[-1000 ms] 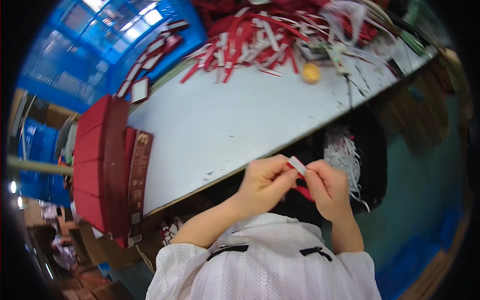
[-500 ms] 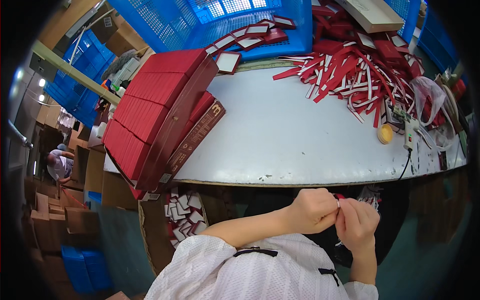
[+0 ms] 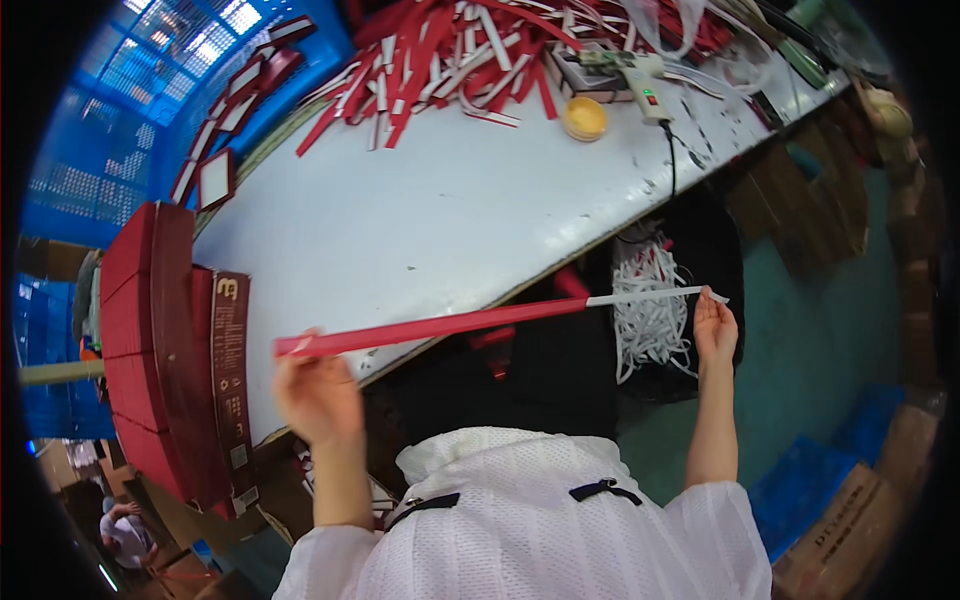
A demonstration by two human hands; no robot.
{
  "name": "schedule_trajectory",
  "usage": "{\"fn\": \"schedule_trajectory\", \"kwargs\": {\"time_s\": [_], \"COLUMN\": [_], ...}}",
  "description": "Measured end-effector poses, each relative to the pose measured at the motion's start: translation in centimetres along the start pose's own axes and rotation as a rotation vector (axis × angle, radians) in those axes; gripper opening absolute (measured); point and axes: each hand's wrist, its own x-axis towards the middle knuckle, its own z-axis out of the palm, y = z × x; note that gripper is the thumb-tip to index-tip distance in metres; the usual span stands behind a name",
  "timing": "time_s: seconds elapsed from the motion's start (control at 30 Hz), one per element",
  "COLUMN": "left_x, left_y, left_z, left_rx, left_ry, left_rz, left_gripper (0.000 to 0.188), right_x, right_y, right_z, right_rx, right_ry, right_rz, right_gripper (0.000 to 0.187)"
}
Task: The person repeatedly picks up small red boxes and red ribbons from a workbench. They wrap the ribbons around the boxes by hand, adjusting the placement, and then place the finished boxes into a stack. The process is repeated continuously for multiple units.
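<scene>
A long red strip stretches nearly level between my two hands, in front of the table's near edge. Its left end is pinched in my left hand, whose fingers are blurred by motion. Toward the right the red gives way to a narrow white strip, apparently peeled backing. My right hand pinches the far end of that white part between thumb and fingertips. Behind and below it lies a tangle of white strips in a black bag or bin.
Red and white strips are heaped at the table's back. A yellow round tub and a power strip sit nearby. Stacked red boxes stand left, beside a blue crate. A person is far off, lower left.
My hands, close together before, have moved wide apart, and the strip now shows stretched between them. The whole view has turned to the right.
</scene>
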Motion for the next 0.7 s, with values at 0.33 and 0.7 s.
{"fn": "schedule_trajectory", "kwargs": {"time_s": [0.33, 0.7], "left_x": [-1.8, 3.6], "left_y": [3.7, -3.2], "left_z": [4.1, 12.2], "left_rx": [0.183, 0.691], "left_ry": [-0.273, -1.149], "left_rz": [-0.101, 0.193], "left_gripper": [0.015, 0.017], "right_x": [1.2, -17.8], "right_y": [1.3, 10.6], "right_z": [1.3, 24.6], "right_rx": [-1.974, -1.187], "right_ry": [0.115, -1.164], "right_rz": [-1.232, -0.948], "right_gripper": [0.046, 0.015]}}
